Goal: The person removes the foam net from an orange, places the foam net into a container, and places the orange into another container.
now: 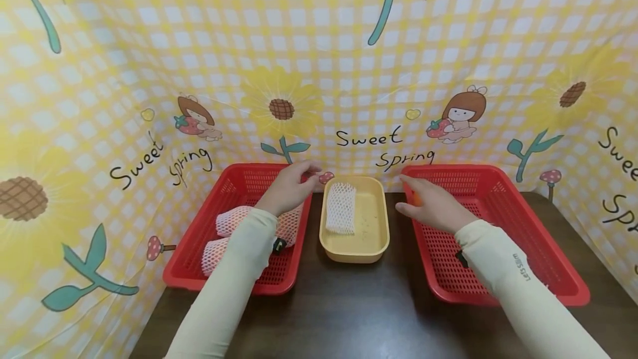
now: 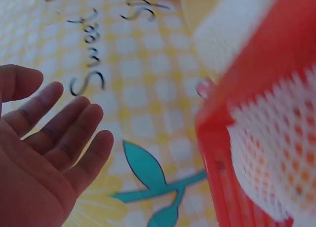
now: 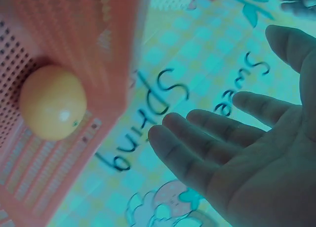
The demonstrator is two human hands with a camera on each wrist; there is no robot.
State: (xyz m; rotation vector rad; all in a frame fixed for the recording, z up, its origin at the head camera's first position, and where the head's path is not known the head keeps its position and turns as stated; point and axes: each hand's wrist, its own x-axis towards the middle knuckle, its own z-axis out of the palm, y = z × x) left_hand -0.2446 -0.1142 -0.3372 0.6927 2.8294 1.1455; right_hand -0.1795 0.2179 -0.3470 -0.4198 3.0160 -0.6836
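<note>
Pale sleeves [image 1: 231, 287] [image 1: 528, 292] meet both grips [image 1: 291, 187] [image 1: 437, 204], thumbs and fingers apart, the right near a glossy, round orange fruit [image 3: 53, 102].

Orange fruit [image 1: 417, 199] partly hidden, sleeves [image 1: 226, 287] cut off

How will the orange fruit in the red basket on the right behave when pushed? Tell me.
The orange fruit would probably roll, as it looks round. It sits close by the wall of the red basket, which would likely stop it on that side. The shiny spot on its skin suggests a smooth surface, so it may be somewhat slippery.
</note>
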